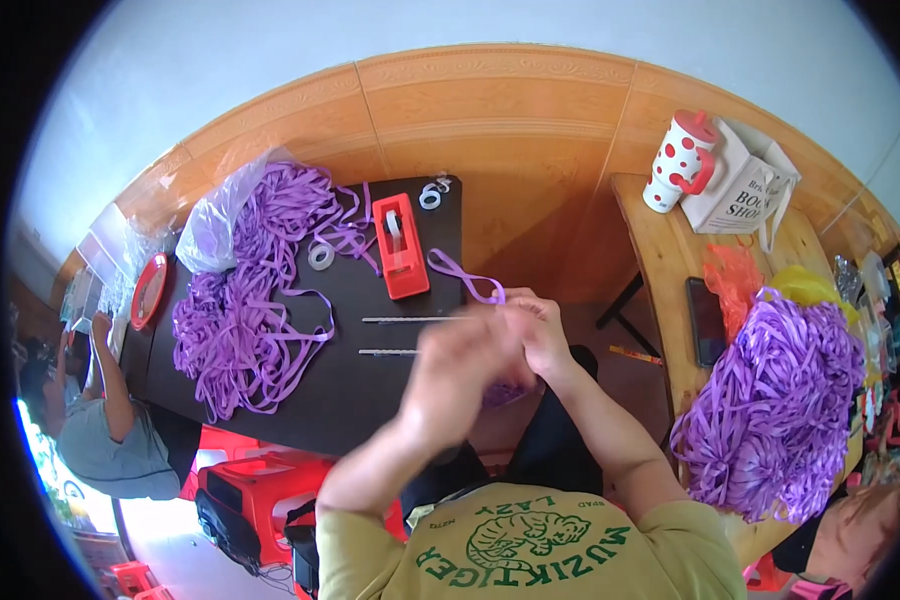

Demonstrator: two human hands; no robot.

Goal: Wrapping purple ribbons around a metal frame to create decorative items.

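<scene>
Hands at centre: the left hand sits just at seven o'clock of the right hand, and a ribbon loop runs off the right hand toward ten o'clock. The tape dispenser stands on the table at eleven o'clock of the hands. At nine o'clock, a ribbon heap spreads across the table; two thin rods lie between heap and hands. At three o'clock, well apart, a bench carries a second ribbon heap, with a spotted cup at the bench's twelve o'clock end.
</scene>
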